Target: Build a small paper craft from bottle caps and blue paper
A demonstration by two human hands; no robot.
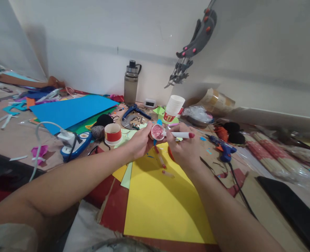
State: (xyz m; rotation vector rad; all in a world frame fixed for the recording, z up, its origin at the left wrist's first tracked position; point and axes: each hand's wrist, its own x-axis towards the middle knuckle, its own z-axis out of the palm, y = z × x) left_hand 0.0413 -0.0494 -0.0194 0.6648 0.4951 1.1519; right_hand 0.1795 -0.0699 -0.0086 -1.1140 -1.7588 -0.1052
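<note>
My left hand (141, 142) is closed round a small paper cup (157, 132) whose round white base faces me, scribbled over with pinkish red. In my right hand (185, 148) is a white marker (181, 134) with a red end; its other end meets the coloured base. Both hands are above a large yellow sheet (168, 206). A thin red stick-like piece (159, 157) and a small translucent red-tipped piece (168, 174) lie on that sheet. To the left of my left hand stands a red and white paper cup (113, 134).
A stack of paper cups (174, 105) stands behind my hands, with a water bottle (131, 84) near the wall. Blue sheets (73, 110) and a power strip (76, 147) lie left. A corded glue gun (224, 148) and a black slab (288, 206) lie right.
</note>
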